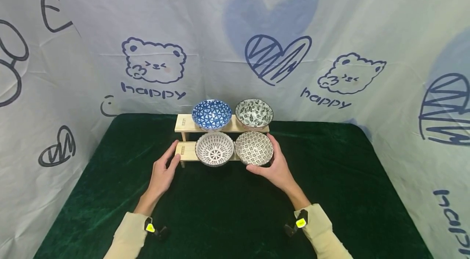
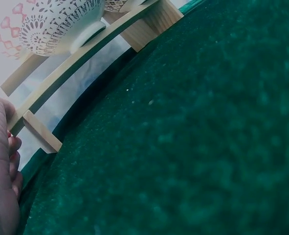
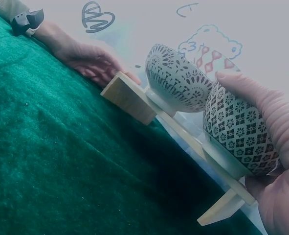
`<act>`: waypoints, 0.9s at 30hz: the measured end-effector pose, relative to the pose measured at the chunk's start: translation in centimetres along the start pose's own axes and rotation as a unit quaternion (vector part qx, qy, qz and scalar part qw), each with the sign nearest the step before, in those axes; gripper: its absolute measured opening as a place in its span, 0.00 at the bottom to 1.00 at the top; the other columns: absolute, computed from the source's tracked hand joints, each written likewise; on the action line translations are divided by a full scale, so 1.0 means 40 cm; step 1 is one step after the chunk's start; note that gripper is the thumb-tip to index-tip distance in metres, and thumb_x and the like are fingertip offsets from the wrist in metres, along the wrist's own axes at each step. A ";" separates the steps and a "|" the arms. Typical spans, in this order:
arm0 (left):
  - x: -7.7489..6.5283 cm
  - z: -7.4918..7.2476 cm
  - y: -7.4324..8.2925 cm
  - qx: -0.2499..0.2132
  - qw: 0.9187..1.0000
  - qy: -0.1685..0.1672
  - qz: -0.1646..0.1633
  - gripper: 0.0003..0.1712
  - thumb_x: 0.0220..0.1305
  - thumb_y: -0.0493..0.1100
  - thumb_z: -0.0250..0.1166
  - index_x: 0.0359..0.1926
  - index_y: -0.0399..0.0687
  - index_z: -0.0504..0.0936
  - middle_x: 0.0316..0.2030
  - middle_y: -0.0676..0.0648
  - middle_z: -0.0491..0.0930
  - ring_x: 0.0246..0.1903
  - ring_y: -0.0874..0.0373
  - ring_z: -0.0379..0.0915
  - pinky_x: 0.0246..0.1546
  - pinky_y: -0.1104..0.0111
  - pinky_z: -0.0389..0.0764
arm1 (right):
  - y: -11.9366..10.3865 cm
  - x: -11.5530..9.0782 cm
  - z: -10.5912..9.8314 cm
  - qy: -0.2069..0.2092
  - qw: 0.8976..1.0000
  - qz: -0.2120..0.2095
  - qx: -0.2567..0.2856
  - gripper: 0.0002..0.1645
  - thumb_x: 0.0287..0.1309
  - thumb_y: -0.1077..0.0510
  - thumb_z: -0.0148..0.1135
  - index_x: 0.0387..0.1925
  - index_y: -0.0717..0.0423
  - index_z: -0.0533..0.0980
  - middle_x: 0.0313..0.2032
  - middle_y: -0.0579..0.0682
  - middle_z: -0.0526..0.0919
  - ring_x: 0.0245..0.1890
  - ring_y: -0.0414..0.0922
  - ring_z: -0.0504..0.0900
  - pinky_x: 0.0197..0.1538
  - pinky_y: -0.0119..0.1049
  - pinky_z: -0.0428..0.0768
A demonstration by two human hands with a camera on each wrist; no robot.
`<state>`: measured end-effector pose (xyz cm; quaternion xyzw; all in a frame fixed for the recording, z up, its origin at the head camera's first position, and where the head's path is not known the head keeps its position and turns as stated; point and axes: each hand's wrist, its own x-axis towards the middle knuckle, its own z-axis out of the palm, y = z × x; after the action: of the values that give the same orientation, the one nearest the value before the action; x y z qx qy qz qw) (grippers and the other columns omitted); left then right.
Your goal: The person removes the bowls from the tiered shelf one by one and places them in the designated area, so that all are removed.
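Note:
A two-step wooden rack (image 1: 188, 151) bears bowls on both levels. My left hand (image 1: 162, 174) grips the left end of its lower step; in the left wrist view the thumb lies against the wood and the fingers curl below. My right hand (image 1: 280, 172) holds the brown diamond-patterned bowl (image 1: 254, 148) at the lower right, its thumb at the near rim, as the right wrist view shows. That bowl's foot stands on or very close to the step. Beside it sits a white bowl with dark petal marks (image 1: 214, 149). Behind are a blue triangle-patterned bowl (image 1: 211, 114) and a leaf-patterned bowl (image 1: 254, 113).
Dark green velvet cloth (image 1: 227, 218) covers the table under the rack. A white curtain (image 1: 216, 18) printed with hearts and bears hangs right behind the upper step and along both sides. Dark wrist cameras (image 1: 291, 229) are strapped to both wrists.

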<state>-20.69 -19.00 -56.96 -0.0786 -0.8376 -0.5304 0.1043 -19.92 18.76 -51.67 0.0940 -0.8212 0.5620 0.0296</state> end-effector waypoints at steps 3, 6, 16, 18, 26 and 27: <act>0.000 0.000 0.002 -0.002 1.000 -0.004 0.003 0.31 0.83 0.48 0.54 0.79 0.45 0.64 0.78 0.45 0.63 0.77 0.46 0.58 0.75 0.43 0.59 | -0.003 0.000 -0.001 -0.001 1.000 0.002 -0.005 0.71 0.49 0.49 0.84 0.83 0.50 0.46 0.79 0.58 0.57 0.77 0.58 0.61 0.76 0.60 0.63; -0.001 -0.001 0.001 0.001 1.000 -0.005 0.004 0.31 0.83 0.48 0.53 0.80 0.45 0.63 0.78 0.45 0.63 0.78 0.46 0.57 0.75 0.43 0.59 | -0.002 0.000 -0.001 -0.001 1.000 0.004 -0.005 0.71 0.49 0.50 0.84 0.83 0.50 0.47 0.79 0.57 0.58 0.77 0.58 0.62 0.76 0.59 0.63; -0.003 0.000 0.000 0.007 1.000 -0.009 0.011 0.31 0.83 0.48 0.52 0.80 0.44 0.62 0.79 0.44 0.61 0.78 0.44 0.57 0.75 0.42 0.58 | 0.005 -0.002 0.013 0.035 0.999 -0.017 0.005 0.69 0.46 0.53 0.86 0.81 0.52 0.52 0.77 0.55 0.62 0.76 0.54 0.64 0.77 0.54 0.64; -0.003 -0.001 0.001 0.007 1.000 -0.009 0.010 0.31 0.83 0.48 0.52 0.80 0.45 0.62 0.79 0.44 0.61 0.78 0.45 0.57 0.75 0.43 0.58 | 0.004 -0.002 0.015 0.041 0.999 -0.021 0.006 0.68 0.45 0.53 0.86 0.81 0.52 0.53 0.77 0.54 0.62 0.76 0.53 0.65 0.77 0.53 0.65; -0.004 -0.002 0.002 0.008 1.000 -0.009 0.006 0.31 0.83 0.48 0.52 0.80 0.45 0.62 0.78 0.45 0.62 0.77 0.44 0.57 0.76 0.43 0.58 | -0.005 -0.007 0.018 0.043 0.999 -0.010 0.031 0.68 0.45 0.57 0.87 0.81 0.53 0.53 0.77 0.54 0.62 0.76 0.53 0.65 0.77 0.52 0.64; -0.004 -0.001 0.002 0.008 1.000 -0.010 0.006 0.31 0.83 0.48 0.52 0.80 0.45 0.62 0.78 0.45 0.62 0.77 0.44 0.57 0.76 0.43 0.58 | -0.005 -0.008 0.018 0.044 0.998 -0.008 0.034 0.68 0.45 0.57 0.87 0.81 0.54 0.53 0.77 0.55 0.62 0.76 0.53 0.65 0.77 0.51 0.64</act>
<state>-20.49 -19.00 -56.91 -0.0881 -0.8424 -0.5222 0.1001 -19.53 18.06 -51.81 0.0771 -0.7989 0.5928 0.0667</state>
